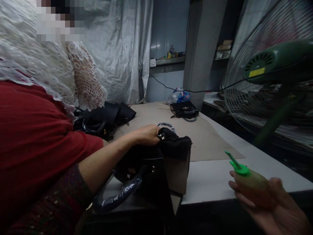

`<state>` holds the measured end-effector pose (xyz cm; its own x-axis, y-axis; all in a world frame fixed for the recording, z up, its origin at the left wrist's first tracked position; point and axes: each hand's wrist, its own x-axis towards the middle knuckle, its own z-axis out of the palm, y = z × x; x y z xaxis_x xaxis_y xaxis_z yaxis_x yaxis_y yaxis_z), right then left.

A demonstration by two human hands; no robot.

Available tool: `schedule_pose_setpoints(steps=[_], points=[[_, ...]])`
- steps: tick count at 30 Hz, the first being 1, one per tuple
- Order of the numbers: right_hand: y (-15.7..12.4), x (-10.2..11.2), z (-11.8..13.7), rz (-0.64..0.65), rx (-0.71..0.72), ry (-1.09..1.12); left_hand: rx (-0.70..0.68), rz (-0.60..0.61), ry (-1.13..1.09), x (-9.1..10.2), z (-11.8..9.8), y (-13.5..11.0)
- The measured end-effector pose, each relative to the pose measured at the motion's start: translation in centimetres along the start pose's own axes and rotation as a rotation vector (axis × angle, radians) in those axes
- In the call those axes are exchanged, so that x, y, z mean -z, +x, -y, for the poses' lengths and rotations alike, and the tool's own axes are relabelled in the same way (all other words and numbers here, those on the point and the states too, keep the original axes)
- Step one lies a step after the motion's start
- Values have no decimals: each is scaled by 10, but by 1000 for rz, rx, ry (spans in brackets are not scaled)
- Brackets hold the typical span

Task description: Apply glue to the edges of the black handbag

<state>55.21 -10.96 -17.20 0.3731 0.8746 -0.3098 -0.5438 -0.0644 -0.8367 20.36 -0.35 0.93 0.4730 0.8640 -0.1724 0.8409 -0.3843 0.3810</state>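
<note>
A black handbag (pixel 176 147) stands on the near edge of the table, its pale, unlined-looking side panel facing right. Closed over the bag's upper rim is my left hand (pixel 149 134), its fingertips hidden in the black material. One plastic-wrapped handle (pixel 122 195) droops down the front of the bag; the other handle (pixel 167 125) rises behind my fingers. At the lower right my right hand (pixel 274 205) is wrapped round a squeeze bottle (pixel 254 189) with a bright green nozzle cap (pixel 242 169). The bottle is tilted, its nozzle pointing up and left, apart from the bag.
A co-worker in a red sleeve (pixel 44 130) and white lace stands close on my left. More black bags (pixel 105 117) lie beside that person, and another black bag (pixel 184 109) rests farther back on brown paper (pixel 207 137). A large fan (pixel 269 65) stands at right.
</note>
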Motion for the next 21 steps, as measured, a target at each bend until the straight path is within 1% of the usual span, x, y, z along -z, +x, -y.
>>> schedule_pose_setpoints(steps=[2, 5, 6, 8, 11, 14, 16, 18, 21], points=[[-6, 1, 8, -60, -68, 83, -39, 77, -94, 0, -2, 7], [-15, 1, 21, -64, -39, -3, -75, 248, -162, -5, -2, 23], [-17, 0, 24, -63, -21, -43, -71, 281, -160, -8, -1, 30], [-18, -2, 27, -48, 13, -111, -51, 280, -135, -15, 0, 46], [-14, -4, 25, -11, 39, -170, -32, 227, -87, -26, 2, 74], [-8, -3, 19, 29, 48, -188, 9, 223, -31, -38, 3, 99], [-5, -2, 17, 29, 53, -157, 36, 241, -5, -49, 4, 111], [-3, 1, 16, -2, 26, -72, 52, 274, 4, -62, 6, 119], [-2, 9, 14, -56, -87, 23, 50, 337, -11, -85, 11, 124]])
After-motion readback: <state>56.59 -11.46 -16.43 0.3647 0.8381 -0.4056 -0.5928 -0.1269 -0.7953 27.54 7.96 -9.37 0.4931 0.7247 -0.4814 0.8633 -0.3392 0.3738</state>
